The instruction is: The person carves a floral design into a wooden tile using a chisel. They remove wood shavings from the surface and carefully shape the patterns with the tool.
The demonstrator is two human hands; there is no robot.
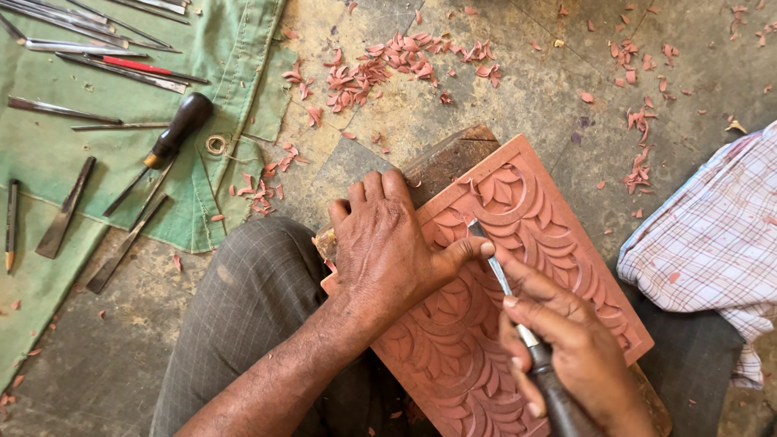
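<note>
Concrete floor (518, 113) is spreading under everything, with a green cloth (235, 48) lying at ten o'clock and carrying loose chisels (121, 69). Your reddish carved panel (518, 267), cut with leaf patterns, is sitting at the centre, leaning against your knee (251, 299). A checked cloth (712, 235) is resting at three o'clock. Your left hand (388, 243) is pressing flat on the panel's upper left edge, thumb steadying the blade. Your right hand (566, 348), its grip clenched, is holding a carving chisel (518, 316) against the panel. Red shavings (388, 69) are lying at twelve o'clock.
</note>
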